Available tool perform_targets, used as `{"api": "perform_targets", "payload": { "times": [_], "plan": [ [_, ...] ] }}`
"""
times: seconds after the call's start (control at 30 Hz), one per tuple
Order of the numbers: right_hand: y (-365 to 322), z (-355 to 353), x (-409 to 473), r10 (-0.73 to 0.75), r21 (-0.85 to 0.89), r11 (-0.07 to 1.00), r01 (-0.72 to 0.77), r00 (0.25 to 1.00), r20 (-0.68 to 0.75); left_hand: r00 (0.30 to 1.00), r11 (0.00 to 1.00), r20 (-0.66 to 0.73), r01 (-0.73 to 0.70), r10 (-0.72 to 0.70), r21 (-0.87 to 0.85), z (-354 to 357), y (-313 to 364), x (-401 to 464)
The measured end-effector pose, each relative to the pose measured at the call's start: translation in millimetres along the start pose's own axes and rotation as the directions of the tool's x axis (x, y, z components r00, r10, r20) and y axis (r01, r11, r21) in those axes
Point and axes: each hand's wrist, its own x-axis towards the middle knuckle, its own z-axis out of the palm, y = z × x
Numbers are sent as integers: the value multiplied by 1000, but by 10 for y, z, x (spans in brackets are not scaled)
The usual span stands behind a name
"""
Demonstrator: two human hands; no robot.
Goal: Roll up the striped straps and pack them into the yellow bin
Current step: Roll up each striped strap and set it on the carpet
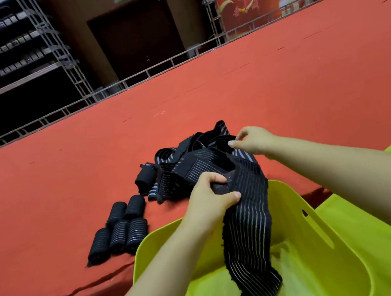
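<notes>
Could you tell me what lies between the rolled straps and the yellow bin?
Only bare red carpet, in the head view, between rolled straps and bin.

The strap pile point(191, 158) sits at 12 o'clock; rolled straps point(122, 227) at 9; the red table point(281, 84) beyond lies open.

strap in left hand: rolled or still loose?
Loose. The strap hangs unrolled from the left hand, its end dangling into the yellow bin.

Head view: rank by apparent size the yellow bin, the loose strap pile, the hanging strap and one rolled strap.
1. yellow bin, nearest the camera, so apparent size only
2. loose strap pile and hanging strap: too alike to rank
3. rolled strap
</notes>
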Motion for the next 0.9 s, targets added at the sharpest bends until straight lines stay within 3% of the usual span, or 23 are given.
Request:
{"api": "perform_targets", "payload": {
  "times": [0.07, 0.17, 0.23, 0.33, 0.43, 0.53, 0.63, 0.7, 0.9],
  "plan": [
    [-145, 141, 158, -55, -111, 992, 60, 997, 52, 999, 999, 23, -42, 41, 35, 56, 2, 6],
    [-206, 286, 300, -8, -356, 932, 67, 986, 165, 997, 994, 41, -70, 67, 81, 81, -11, 20],
    [-147, 292, 343, 38, -384, 923, 27, 986, 162, 998, 995, 39, -60, 57, 77, 52, -53, 32],
    [121, 257, 498, 156, -64, 987, -148, 976, 149, 1000, 999, 26, -15, 14, 50, -8, -131, 39],
    [344, 177, 513, 239, 206, 935, -288, 943, 233, 999, 998, 10, 31, -32, 48, -15, -199, 60],
    [482, 143, 476, 278, 200, 913, -356, 901, 333, 998, 998, 0, 62, -62, 20, 9, -190, 44],
    [552, 118, 319, 335, 104, 895, -433, 810, 482, 999, 999, 5, 39, -39, 31, 29, -161, 9],
    [568, 104, 215, 324, 141, 873, -467, 772, 548, 1000, 999, 7, 26, -26, 46, 39, -139, -14],
    [622, 87, 191, 373, 384, 744, -547, 817, 440, 999, 997, -32, 3, 0, 77, 67, -42, -57]
  ]
}}
